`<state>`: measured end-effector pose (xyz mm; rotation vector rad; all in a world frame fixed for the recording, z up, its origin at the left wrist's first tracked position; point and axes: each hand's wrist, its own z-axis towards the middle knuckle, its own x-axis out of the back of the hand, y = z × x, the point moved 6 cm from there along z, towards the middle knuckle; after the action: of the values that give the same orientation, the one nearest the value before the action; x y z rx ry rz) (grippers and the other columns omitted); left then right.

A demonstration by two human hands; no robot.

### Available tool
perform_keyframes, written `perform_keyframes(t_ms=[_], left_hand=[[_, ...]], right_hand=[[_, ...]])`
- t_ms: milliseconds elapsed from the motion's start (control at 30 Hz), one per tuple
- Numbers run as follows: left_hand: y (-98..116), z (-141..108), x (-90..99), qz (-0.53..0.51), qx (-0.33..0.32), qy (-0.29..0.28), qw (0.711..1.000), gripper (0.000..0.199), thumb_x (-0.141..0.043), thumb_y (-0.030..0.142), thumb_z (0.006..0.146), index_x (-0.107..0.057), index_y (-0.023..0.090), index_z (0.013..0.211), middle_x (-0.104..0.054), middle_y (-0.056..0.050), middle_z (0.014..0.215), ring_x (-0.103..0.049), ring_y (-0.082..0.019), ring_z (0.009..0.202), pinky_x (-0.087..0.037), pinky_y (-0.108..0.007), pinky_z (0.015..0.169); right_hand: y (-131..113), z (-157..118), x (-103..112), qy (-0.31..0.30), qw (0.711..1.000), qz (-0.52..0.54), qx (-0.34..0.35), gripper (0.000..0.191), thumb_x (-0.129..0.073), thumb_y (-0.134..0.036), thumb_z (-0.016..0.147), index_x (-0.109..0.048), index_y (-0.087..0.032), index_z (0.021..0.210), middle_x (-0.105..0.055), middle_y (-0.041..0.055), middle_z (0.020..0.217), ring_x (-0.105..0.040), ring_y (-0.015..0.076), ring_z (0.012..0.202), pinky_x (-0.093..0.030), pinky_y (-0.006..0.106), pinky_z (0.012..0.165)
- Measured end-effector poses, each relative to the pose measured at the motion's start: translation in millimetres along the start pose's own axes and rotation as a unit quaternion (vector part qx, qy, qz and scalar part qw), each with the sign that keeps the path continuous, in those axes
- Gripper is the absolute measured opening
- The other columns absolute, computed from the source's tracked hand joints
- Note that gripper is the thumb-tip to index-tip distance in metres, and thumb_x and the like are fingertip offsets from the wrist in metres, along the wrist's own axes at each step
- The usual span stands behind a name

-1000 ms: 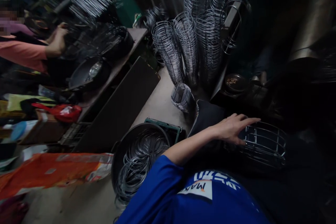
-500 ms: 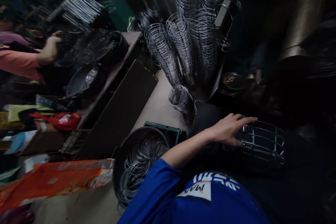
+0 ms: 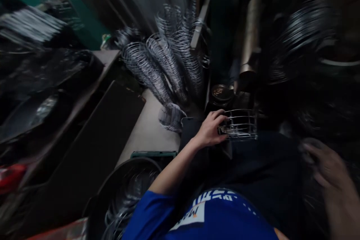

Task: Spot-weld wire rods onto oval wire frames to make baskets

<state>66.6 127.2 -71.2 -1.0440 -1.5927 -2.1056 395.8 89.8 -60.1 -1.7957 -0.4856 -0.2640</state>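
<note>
My left hand [image 3: 211, 129] grips the left end of a curved wire basket frame [image 3: 244, 124], its fingers over the top and its thumb below. The frame is made of shiny bent bars joined by cross wires, and is held just above my dark-clad leg. My right hand [image 3: 329, 163] is low at the right in deep shade, apart from the frame. Motion blurs its fingers, and I cannot make out whether anything is in them.
Tall stacks of wire rings [image 3: 149, 71] lean behind, with a short wire cylinder [image 3: 171, 117] before them. A small bowl [image 3: 221, 93] stands past my left hand. A large tub [image 3: 95, 198] of wire rings sits lower left, beside a dark board [image 3: 92, 142]. A metal pipe [image 3: 251, 41] rises behind.
My view has swung right, and the co-worker at the left is out of sight. My left hand has closed round the frame's end. My right hand has come into view.
</note>
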Motion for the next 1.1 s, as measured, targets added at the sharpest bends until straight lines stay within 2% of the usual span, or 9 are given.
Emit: perform_keyframes(t_ms=[67,167,233,333,467,600,667,967,1100], left_hand=[[-4.0,1.2,3.5,0.016,0.011,0.006,1.000,0.054,-0.079,0.022,0.069,-0.063,0.020,0.121,-0.052,-0.014,0.150,-0.050,-0.031,0.136,-0.044,-0.047,0.113],[-5.5,1.4,8.8,0.027,0.007,0.004,1.000,0.054,-0.080,0.020,0.069,-0.064,0.020,0.120,-0.054,-0.012,0.149,-0.051,-0.030,0.135,-0.046,-0.047,0.112],[-4.8,1.1,11.6,0.037,0.001,0.004,0.999,0.054,-0.080,0.020,0.068,-0.064,0.020,0.120,-0.055,-0.012,0.148,-0.053,-0.029,0.132,-0.046,-0.046,0.112],[-2.7,3.2,13.5,0.047,-0.007,0.004,0.999,0.055,-0.080,0.020,0.068,-0.064,0.021,0.120,-0.054,-0.012,0.148,-0.054,-0.029,0.131,-0.047,-0.046,0.112],[1.8,11.4,15.7,0.043,-0.021,0.009,0.999,0.055,-0.079,0.019,0.067,-0.064,0.019,0.120,-0.055,-0.014,0.147,-0.054,-0.030,0.131,-0.048,-0.046,0.110],[4.9,20.1,20.1,0.038,-0.030,0.029,0.998,0.054,-0.079,0.018,0.066,-0.064,0.018,0.118,-0.055,-0.016,0.146,-0.054,-0.031,0.129,-0.049,-0.048,0.108],[5.6,22.7,21.6,0.041,-0.038,0.042,0.998,0.055,-0.079,0.017,0.065,-0.064,0.019,0.118,-0.055,-0.016,0.146,-0.055,-0.032,0.129,-0.049,-0.049,0.108],[-4.4,32.2,24.4,0.034,-0.075,0.101,0.992,0.054,-0.080,0.017,0.067,-0.062,0.021,0.119,-0.056,-0.014,0.144,-0.052,-0.033,0.133,-0.047,-0.050,0.111],[-11.7,34.4,23.2,0.018,-0.076,0.101,0.992,0.054,-0.082,0.017,0.066,-0.064,0.020,0.117,-0.056,-0.015,0.143,-0.053,-0.033,0.132,-0.048,-0.051,0.110]], right_hand=[[-8.4,11.8,-4.9,0.013,0.994,0.106,-0.025,0.034,-0.061,-0.060,0.094,-0.070,-0.027,0.092,-0.068,0.0091,0.075,-0.064,0.0164,0.057,-0.051,0.029,0.051],[-43.8,24.4,-33.4,-0.077,0.981,0.177,-0.008,0.041,-0.079,-0.057,0.079,-0.075,-0.023,0.103,-0.076,0.0106,0.092,-0.074,0.0235,0.077,-0.061,0.034,0.070],[-70.3,29.2,-56.4,-0.142,0.985,0.088,0.047,0.036,-0.074,-0.054,0.085,-0.077,-0.022,0.102,-0.077,0.0091,0.095,-0.074,0.0253,0.086,-0.061,0.037,0.081],[-96.2,36.2,-80.8,-0.142,0.972,-0.072,0.174,0.025,-0.061,-0.041,0.097,-0.077,-0.023,0.101,-0.077,0.0059,0.099,-0.072,0.0230,0.093,-0.058,0.037,0.090],[-104.2,39.3,-99.3,-0.072,0.904,-0.233,0.350,0.024,-0.054,-0.021,0.100,-0.074,-0.021,0.113,-0.076,0.0072,0.104,-0.068,0.0235,0.097,-0.058,0.038,0.089],[-96.2,35.6,-109.9,-0.014,0.815,-0.369,0.447,0.041,-0.046,-0.002,0.096,-0.068,-0.016,0.127,-0.075,0.0098,0.115,-0.067,0.0251,0.102,-0.056,0.045,0.097],[-95.5,33.5,-110.0,0.018,0.788,-0.384,0.482,0.043,-0.046,0.000,0.095,-0.068,-0.016,0.129,-0.075,0.0098,0.116,-0.067,0.0251,0.103,-0.056,0.045,0.097],[-103.9,50.7,-105.4,0.050,0.801,-0.295,0.518,0.039,-0.056,-0.004,0.095,-0.066,-0.022,0.128,-0.075,0.0063,0.111,-0.064,0.0238,0.098,-0.058,0.040,0.088],[-104.0,53.4,-108.7,0.049,0.795,-0.295,0.528,0.037,-0.056,-0.003,0.095,-0.067,-0.021,0.126,-0.075,0.0060,0.109,-0.063,0.0242,0.097,-0.058,0.039,0.086]])
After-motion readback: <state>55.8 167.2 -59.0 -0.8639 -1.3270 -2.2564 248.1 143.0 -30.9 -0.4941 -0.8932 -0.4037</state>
